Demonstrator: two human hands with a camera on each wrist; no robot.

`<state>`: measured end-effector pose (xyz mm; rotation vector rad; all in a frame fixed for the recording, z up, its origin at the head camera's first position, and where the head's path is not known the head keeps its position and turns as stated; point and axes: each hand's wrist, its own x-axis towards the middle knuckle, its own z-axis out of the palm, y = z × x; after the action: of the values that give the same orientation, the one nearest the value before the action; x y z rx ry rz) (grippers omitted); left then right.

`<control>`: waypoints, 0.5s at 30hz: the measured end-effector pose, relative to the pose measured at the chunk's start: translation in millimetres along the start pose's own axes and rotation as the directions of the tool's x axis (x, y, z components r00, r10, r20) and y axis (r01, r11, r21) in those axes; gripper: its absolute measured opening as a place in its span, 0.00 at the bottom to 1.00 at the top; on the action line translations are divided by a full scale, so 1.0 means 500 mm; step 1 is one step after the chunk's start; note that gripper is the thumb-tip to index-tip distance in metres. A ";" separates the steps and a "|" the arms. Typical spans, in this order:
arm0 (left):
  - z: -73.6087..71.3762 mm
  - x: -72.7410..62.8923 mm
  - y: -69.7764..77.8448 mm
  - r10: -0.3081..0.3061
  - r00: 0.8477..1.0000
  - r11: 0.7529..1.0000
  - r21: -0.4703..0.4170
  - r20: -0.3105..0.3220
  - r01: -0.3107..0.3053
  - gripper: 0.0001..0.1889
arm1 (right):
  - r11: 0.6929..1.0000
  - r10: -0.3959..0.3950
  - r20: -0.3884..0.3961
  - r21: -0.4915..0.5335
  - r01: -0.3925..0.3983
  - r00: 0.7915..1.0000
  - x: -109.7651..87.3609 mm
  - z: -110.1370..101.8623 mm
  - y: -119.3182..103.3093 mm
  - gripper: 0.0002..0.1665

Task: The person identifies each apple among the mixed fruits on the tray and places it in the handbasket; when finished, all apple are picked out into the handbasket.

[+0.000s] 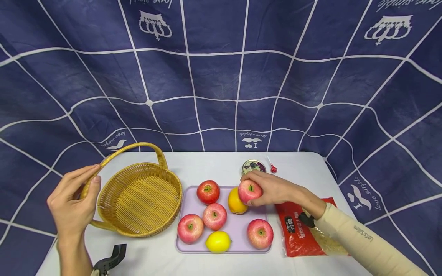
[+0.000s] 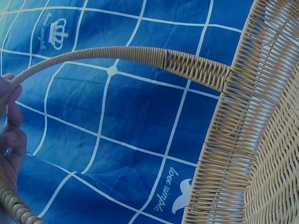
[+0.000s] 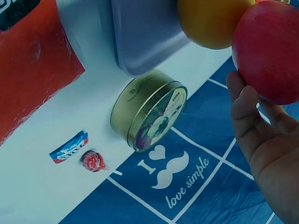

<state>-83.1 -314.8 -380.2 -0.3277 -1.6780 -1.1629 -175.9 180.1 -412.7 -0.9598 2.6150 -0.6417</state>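
My left hand [image 1: 73, 201] grips the arched handle [image 1: 129, 147] of a round wicker basket [image 1: 175, 188], its fingers and thumb bent around the left side. The inside of the basket shows bare woven bottom. With my right hand [image 1: 276, 187] I hold a pink-red apple [image 1: 250, 191] over the right part of a lilac tray [image 1: 238, 239]. This apple overlaps an orange [image 1: 235, 203] in the head view. Also on the tray are a darker red apple [image 1: 208, 192], several pinkish apples [image 1: 215, 217] and a yellow lemon [image 1: 218, 242].
Behind my right hand stands a round gold tin [image 3: 149, 107], with a red lollipop [image 1: 273, 168] beside it. A small blue-and-red packet [image 3: 69, 147] lies near the lollipop. Under my right forearm is a red bag [image 1: 298, 230]. A blue checked cloth [image 1: 214, 76] hangs behind the white table.
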 end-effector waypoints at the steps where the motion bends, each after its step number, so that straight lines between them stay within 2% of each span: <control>1: 0.000 0.000 0.001 0.000 1.000 1.000 0.001 -0.001 0.000 0.09 | 1.000 0.000 0.000 0.001 0.000 1.000 0.000 0.000 -0.001 0.40; 15: -0.004 -0.003 -0.005 -0.002 1.000 1.000 0.014 0.009 0.002 0.10 | 1.000 -0.016 -0.014 -0.004 0.016 1.000 0.005 -0.004 -0.006 0.38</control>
<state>-82.9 -317.3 -382.6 -0.3226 -1.6937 -1.1524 -176.9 176.9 -409.8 -0.9818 2.6240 -0.6498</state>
